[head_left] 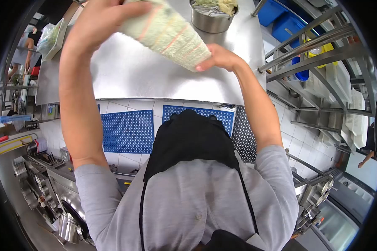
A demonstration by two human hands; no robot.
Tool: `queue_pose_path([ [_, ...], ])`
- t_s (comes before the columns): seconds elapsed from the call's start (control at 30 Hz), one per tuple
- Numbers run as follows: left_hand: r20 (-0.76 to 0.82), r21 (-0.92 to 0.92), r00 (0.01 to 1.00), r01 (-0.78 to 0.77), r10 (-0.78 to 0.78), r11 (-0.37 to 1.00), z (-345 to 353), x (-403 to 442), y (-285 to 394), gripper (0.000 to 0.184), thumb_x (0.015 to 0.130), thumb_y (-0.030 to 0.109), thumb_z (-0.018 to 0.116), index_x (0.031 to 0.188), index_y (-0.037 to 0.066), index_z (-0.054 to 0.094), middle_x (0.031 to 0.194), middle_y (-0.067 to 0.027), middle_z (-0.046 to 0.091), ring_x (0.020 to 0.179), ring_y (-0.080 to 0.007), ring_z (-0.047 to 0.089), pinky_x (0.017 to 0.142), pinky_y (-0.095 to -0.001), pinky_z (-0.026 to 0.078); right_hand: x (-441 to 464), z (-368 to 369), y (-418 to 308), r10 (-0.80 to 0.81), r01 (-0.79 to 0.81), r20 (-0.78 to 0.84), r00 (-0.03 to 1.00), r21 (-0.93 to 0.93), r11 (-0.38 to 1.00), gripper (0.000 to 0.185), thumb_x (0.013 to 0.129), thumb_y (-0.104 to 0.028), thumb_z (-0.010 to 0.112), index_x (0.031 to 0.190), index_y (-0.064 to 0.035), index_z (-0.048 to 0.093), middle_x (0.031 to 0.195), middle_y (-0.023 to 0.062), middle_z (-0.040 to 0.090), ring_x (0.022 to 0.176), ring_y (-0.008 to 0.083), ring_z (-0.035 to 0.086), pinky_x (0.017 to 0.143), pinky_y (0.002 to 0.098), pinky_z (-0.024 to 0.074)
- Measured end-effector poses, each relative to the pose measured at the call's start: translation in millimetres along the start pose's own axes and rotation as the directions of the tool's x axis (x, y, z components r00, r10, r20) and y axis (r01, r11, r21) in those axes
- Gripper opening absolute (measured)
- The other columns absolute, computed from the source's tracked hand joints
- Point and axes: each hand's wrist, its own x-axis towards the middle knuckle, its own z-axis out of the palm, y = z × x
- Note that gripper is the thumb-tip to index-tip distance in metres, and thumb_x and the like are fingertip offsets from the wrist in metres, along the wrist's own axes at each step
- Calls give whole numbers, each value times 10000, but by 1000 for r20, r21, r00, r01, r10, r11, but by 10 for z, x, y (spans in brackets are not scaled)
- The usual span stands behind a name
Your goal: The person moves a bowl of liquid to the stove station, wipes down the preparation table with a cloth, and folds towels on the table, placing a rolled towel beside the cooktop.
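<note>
A pale green cloth [167, 31] with thin orange and yellow stripes is stretched between my two hands above the steel table [134, 79]. It looks folded into a flat strip and slants down to the right. My left hand [109, 19] grips its upper left end, thumb over the top; part of this hand runs close to the frame's top edge. At the lower right end, my right hand [215, 58] pinches the corner between thumb and fingers. Behind the cloth stands a round steel pot [213, 24] with crumpled cloths [215, 6] in it.
Metal shelving [310, 50] with blue bins [287, 25] and white plastic crates [356, 115] stands at the right. Blue perforated mats [127, 131] lie on the tiled floor before the table. Pots [67, 228] fill the lower left. Other people [27, 50] show at both sides.
</note>
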Motion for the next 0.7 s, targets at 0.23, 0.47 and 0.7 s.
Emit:
queue_pose_path([
  [0.23, 46, -531, 941, 308, -336, 790, 869, -92, -2108, 312, 880, 180, 766, 1114, -19, 705, 951, -67, 733, 806, -113, 675, 669, -280, 523, -802, 45, 712, 305, 8, -419, 855, 599, 801, 385, 804, -140, 845, 1099, 47, 682, 1041, 133, 724, 875, 165, 699, 773, 359, 618],
  [0.47, -89, -327, 853, 463, -514, 824, 2113, -290, -2751, 323, 903, 243, 716, 1063, -37, 700, 880, -113, 729, 741, -215, 679, 668, -358, 520, -666, 141, 1016, 445, -413, -696, 564, 229, 881, 397, 886, -381, 767, 834, 6, 689, 732, 133, 679, 629, 191, 665, 503, 374, 583],
  [0.7, -343, 387, 932, 256, -119, 886, 2282, -345, -2645, 332, 979, 332, 604, 1021, 4, 627, 889, -231, 704, 805, -454, 684, 736, -530, 539, -307, 321, 1160, -18, -762, -935, 354, -299, 574, 591, 1020, -501, 470, 858, 3, 732, 837, 297, 710, 824, 477, 711, 765, 538, 563],
])
